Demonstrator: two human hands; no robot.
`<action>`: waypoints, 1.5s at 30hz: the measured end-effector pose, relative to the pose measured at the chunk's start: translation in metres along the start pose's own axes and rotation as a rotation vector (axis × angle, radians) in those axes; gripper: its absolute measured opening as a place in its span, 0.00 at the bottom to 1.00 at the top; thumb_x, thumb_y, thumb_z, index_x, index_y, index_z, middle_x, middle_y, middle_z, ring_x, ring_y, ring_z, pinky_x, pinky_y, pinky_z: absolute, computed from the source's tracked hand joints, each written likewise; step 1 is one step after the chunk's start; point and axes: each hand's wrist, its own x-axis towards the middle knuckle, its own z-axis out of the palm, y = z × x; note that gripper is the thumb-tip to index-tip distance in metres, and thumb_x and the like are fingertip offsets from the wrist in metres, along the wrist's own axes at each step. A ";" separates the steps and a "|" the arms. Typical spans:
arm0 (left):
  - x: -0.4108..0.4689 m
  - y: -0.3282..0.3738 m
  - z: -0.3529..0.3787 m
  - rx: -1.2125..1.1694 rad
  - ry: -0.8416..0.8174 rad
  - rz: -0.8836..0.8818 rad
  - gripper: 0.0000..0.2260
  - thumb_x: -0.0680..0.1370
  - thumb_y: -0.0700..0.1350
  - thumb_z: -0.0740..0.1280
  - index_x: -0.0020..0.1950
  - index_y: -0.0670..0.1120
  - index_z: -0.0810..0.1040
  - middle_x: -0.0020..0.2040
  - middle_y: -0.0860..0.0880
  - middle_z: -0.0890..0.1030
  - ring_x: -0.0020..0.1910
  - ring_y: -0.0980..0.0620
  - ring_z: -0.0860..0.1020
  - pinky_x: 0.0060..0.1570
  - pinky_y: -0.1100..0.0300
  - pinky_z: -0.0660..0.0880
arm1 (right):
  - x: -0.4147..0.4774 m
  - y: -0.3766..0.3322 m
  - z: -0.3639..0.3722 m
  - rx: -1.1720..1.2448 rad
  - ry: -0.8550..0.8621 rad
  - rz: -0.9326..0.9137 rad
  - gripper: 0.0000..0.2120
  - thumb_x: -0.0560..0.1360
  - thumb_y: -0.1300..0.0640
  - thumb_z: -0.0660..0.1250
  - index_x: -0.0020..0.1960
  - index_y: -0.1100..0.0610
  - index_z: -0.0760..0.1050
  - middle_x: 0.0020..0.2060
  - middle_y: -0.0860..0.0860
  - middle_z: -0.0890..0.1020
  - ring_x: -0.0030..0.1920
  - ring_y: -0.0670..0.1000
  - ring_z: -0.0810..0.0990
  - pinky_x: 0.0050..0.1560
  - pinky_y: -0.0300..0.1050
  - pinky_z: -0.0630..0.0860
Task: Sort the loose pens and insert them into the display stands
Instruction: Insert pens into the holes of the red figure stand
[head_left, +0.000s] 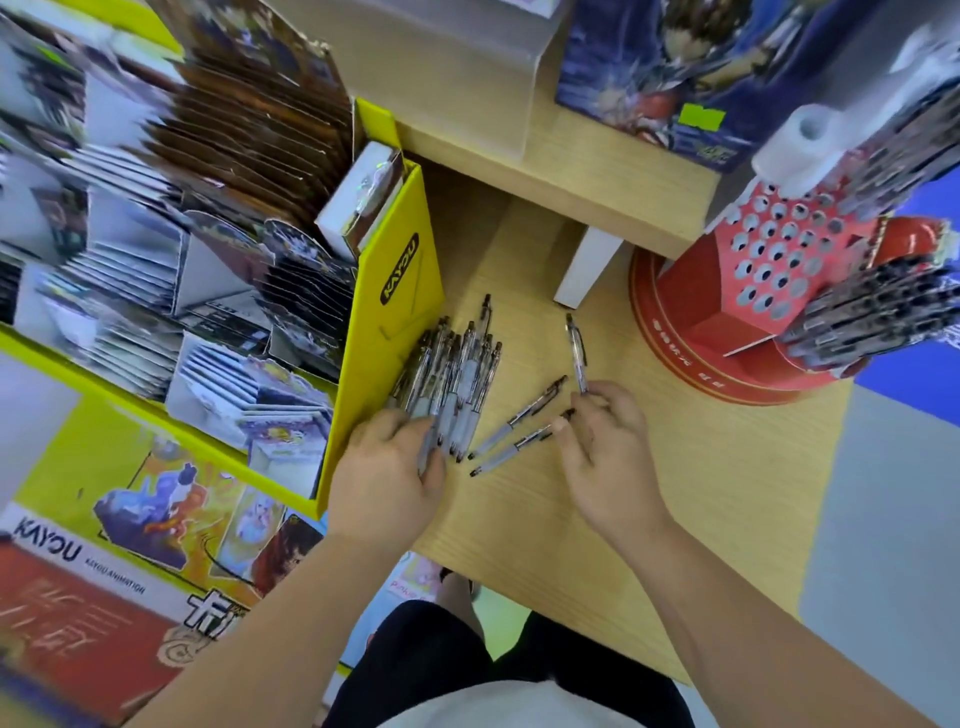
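Gripping pens at a wooden table (691, 467)
Left hand (387, 465) curls round a pen bundle (454, 379); right hand (608, 457) pinches one pen (576, 353) pointing to 12 o'clock; two loose pens (518, 418) lie between; red stand (727, 322) at 2 o'clock.

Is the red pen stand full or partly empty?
Partly empty: the red stand shows rows of empty holes on its facing panel; pens fill a neighbouring panel.
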 end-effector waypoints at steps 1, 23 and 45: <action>-0.002 0.000 0.001 0.025 -0.021 -0.003 0.13 0.70 0.40 0.77 0.53 0.42 0.85 0.52 0.40 0.81 0.47 0.36 0.80 0.41 0.47 0.82 | -0.007 0.002 0.001 -0.002 0.021 0.023 0.22 0.80 0.46 0.63 0.63 0.63 0.79 0.65 0.56 0.72 0.66 0.54 0.70 0.70 0.47 0.64; 0.021 0.027 0.035 0.079 -0.007 -0.268 0.23 0.78 0.42 0.69 0.71 0.35 0.73 0.68 0.35 0.74 0.61 0.31 0.73 0.61 0.41 0.71 | 0.021 -0.020 0.037 0.286 -0.039 0.161 0.11 0.74 0.62 0.73 0.56 0.55 0.80 0.43 0.43 0.82 0.37 0.38 0.80 0.39 0.27 0.74; 0.042 0.059 0.016 -0.244 -0.388 -0.409 0.21 0.78 0.52 0.72 0.68 0.44 0.77 0.55 0.46 0.81 0.51 0.47 0.79 0.45 0.57 0.75 | 0.002 0.011 0.013 0.321 0.131 0.264 0.10 0.74 0.58 0.72 0.55 0.55 0.84 0.43 0.46 0.84 0.45 0.48 0.83 0.51 0.46 0.80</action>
